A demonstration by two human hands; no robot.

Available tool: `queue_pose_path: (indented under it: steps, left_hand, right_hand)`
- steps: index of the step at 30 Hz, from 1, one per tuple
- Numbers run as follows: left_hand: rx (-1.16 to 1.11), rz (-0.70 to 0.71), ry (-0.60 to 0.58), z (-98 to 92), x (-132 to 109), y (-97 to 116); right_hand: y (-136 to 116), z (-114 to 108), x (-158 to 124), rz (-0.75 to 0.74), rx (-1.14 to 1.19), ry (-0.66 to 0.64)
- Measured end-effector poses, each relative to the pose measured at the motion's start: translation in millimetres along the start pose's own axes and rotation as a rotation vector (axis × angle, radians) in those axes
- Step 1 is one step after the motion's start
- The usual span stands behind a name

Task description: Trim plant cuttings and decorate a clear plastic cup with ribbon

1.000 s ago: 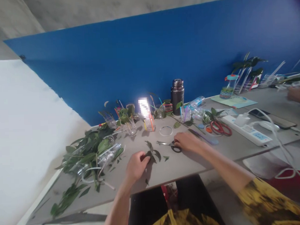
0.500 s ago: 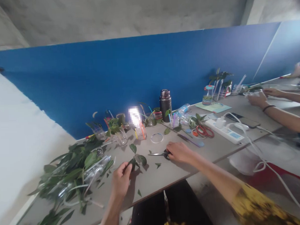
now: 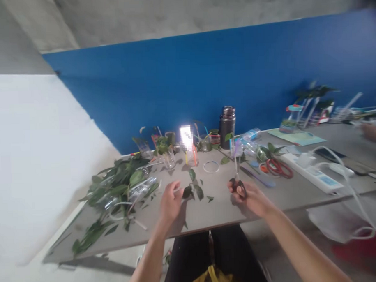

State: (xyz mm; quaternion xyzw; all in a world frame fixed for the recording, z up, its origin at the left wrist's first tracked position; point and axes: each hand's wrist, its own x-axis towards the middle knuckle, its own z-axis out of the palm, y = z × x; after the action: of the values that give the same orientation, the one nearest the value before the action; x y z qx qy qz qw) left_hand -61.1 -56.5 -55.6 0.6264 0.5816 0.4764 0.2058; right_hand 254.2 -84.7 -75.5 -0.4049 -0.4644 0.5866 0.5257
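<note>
- Change: the black-handled scissors (image 3: 238, 184), which lay flat on the desk (image 3: 209, 216) under the right hand (image 3: 253, 198) half a second ago, are now lifted clear of it, blades pointing up and away from the person.
- Right hand: fingers (image 3: 243, 193) are closed through and around the scissor handles. Blur hides whether the blades are parted.
- Left hand (image 3: 170, 201): as before, its fingers (image 3: 176, 186) are pinched shut on the stem end of a small leaf sprig (image 3: 191, 191). The sprig is near the middle of the desk's front edge, its leaves at the desk surface.
- Reading: cutter and sprig are each in hand but apart, and the blades are not at the stem.
- Left end of the desk: heap of leafy cuttings (image 3: 120, 186).
- Back edge: clear cups (image 3: 168, 160), white ring (image 3: 211, 166), dark flask (image 3: 227, 121).
- Right part of the desk: red-handled scissors (image 3: 277, 167), power strip (image 3: 314, 174).
- Far right: another person's hand (image 3: 374, 132), blurred.
</note>
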Motion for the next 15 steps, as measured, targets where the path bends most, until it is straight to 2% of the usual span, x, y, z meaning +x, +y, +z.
queue_pose_path:
  steps: [2, 5, 7, 9, 12, 15]
  left_hand:
    - [0.037, 0.021, 0.065, -4.5, -3, 6]
    - [0.040, -0.049, -0.093, -11.5, -11, 16]
    - [0.025, -0.074, -0.179, -11.7, -16, 20]
    - [0.006, -0.060, -0.216, -7.7, -19, 20]
    - [-0.001, -0.037, -0.210, 1.2, -18, 18]
    - [-0.018, -0.090, -0.258, 5.5, -13, 16]
  right_hand:
    - [4, 0, 2, 0.002, -0.213, 0.130]
    - [10, -5, 5, -0.026, -0.478, 0.257]
    - [13, -11, 6, -0.080, -0.535, 0.258]
    - [15, -14, 5, -0.122, -0.535, 0.239]
    - [16, -13, 4, -0.108, -0.573, 0.267]
    - [15, -8, 3, -0.066, -0.653, 0.301]
